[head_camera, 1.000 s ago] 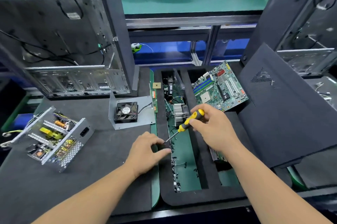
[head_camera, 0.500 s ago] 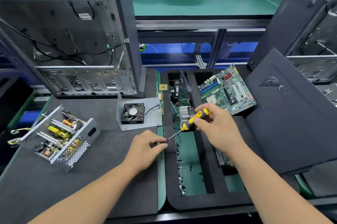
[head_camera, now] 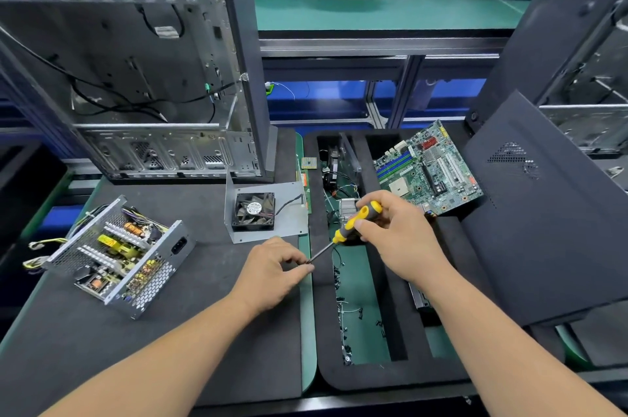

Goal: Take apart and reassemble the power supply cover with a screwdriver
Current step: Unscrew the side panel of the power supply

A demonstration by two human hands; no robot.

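Note:
The open power supply (head_camera: 119, 255) lies at the left on the black mat, its circuit board exposed. Its grey cover plate (head_camera: 292, 212) with a black fan (head_camera: 253, 211) rests apart, at the mat's middle. My right hand (head_camera: 397, 236) grips a yellow-and-black screwdriver (head_camera: 355, 221), shaft angled down to the left. My left hand (head_camera: 272, 268) pinches a small dark thing, probably a screw, at the screwdriver's tip, above the mat's right edge.
A black foam tray (head_camera: 373, 379) on the right holds several loose screws, a heatsink and cables. A green motherboard (head_camera: 430, 170) leans beside a dark side panel (head_camera: 543, 212). An open computer case (head_camera: 129, 70) stands behind the power supply.
Both hands have lifted slightly away from the foam tray toward the mat, the left fingers still at the screwdriver tip. The view has shifted a little.

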